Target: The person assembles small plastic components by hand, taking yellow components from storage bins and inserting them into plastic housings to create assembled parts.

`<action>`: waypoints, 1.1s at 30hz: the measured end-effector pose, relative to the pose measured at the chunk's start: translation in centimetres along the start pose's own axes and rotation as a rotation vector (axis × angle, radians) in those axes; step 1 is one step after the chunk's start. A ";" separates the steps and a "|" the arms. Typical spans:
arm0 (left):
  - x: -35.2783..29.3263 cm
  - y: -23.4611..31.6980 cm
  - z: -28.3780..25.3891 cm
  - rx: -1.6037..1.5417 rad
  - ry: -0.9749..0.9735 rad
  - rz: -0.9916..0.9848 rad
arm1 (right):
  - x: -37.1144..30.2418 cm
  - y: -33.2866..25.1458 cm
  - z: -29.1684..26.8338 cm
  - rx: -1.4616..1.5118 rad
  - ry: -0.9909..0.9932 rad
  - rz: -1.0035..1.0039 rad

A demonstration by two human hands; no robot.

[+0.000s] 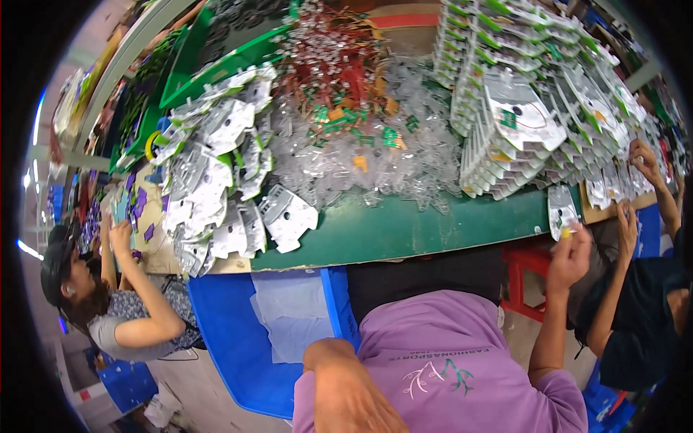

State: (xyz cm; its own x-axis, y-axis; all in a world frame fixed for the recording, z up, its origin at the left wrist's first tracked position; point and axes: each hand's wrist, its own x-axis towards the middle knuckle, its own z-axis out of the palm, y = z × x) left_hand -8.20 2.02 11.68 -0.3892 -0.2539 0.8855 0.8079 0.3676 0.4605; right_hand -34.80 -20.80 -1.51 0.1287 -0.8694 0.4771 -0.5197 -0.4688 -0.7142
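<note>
My right hand [569,261] is at the table's front edge on the right, fingers drawn together at the lower end of a small white-and-grey plastic housing [561,208]. Something small and yellow [566,232] shows at those fingertips; I cannot make out whether it is a finger cover or a loose piece. My left arm [339,372] is bent back toward the lower edge, and its hand is out of the picture. Left of the middle, a single white housing [289,216] lies beside a heap of similar housings [209,173].
Clear plastic pieces [361,169] and red wired parts [339,43] cover the green table [404,231]. Stacked housings [498,123] rise at right. A blue bin [231,346] stands below the edge, near a red stool [523,281]. People work at both sides.
</note>
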 end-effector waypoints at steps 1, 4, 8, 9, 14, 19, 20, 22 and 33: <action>-0.3 0.3 0.1 -0.017 0.013 -0.008 | -0.8 -3.6 2.3 0.009 -0.090 -0.099; -1.1 1.2 -0.6 -0.110 0.023 -0.008 | -0.2 -11.9 8.7 0.342 -0.516 -0.264; -2.1 2.6 0.1 -0.007 0.113 -0.017 | 2.2 -17.0 19.3 0.601 -0.699 0.245; -3.3 1.9 1.4 0.140 0.172 0.067 | 2.9 -17.4 21.9 0.648 -0.613 0.245; -5.6 4.6 1.5 0.149 0.378 -0.142 | 6.0 -16.0 27.7 0.605 -0.424 0.155; -10.6 2.9 3.7 0.124 0.728 -0.094 | 4.0 -18.6 23.3 0.638 -0.487 0.118; -11.4 3.0 3.8 0.102 0.802 -0.148 | 3.8 -18.9 22.5 0.767 -0.560 0.149; -11.8 2.3 3.3 0.165 1.136 -0.315 | 4.0 -19.0 21.1 0.762 -0.639 0.128; -10.2 1.9 -7.1 0.917 1.609 -0.387 | 2.4 -17.8 16.1 0.532 -0.634 -0.314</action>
State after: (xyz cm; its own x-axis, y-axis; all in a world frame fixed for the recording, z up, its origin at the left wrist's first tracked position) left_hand 0.46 -1.03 3.06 0.6987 -0.7088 0.0966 0.1248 0.2538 0.9592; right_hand -11.58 -17.06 4.12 0.7256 -0.5369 0.4305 0.0603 -0.5735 -0.8170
